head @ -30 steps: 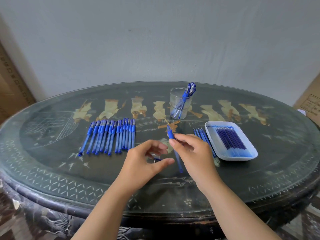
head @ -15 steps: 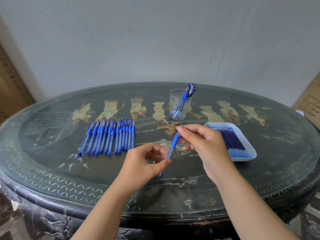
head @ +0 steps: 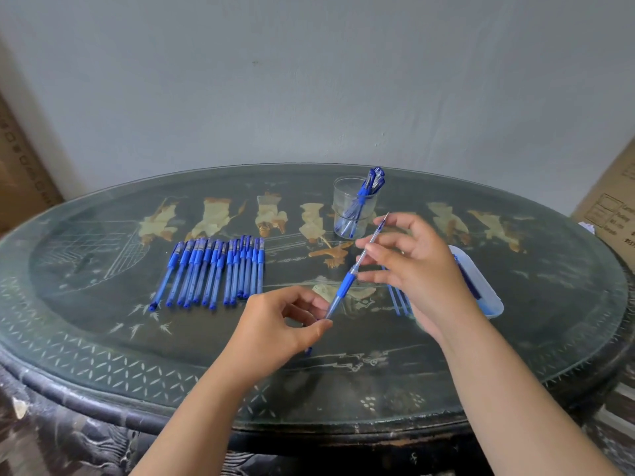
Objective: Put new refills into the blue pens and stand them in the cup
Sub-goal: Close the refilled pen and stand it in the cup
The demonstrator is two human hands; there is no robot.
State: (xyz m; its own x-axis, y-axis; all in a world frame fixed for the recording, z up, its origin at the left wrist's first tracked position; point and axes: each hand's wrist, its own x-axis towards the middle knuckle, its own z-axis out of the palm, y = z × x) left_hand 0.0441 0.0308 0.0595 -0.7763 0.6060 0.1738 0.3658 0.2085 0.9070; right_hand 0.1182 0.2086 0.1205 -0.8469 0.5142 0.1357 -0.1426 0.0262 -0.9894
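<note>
My left hand (head: pixel 275 329) pinches the barrel of a blue pen (head: pixel 342 291) near its lower end, above the table's middle. My right hand (head: pixel 417 269) pinches a thin refill (head: pixel 372 240) that sticks out of the pen's top, slanting up to the right. A row of several blue pens (head: pixel 214 271) lies on the table to the left. The clear cup (head: pixel 354 207) behind my hands holds a few blue pens upright. A white tray (head: pixel 489 295) of refills sits to the right, partly hidden by my right hand.
A few loose refills (head: pixel 398 300) lie on the dark oval table (head: pixel 103 345) beside the tray. A small blue cap (head: pixel 308 351) lies under my left hand. Cardboard boxes (head: pixel 611 207) stand at the right and left edges.
My right hand has drawn the refill further up out of the pen barrel, up and to the right. My left hand keeps hold of the barrel.
</note>
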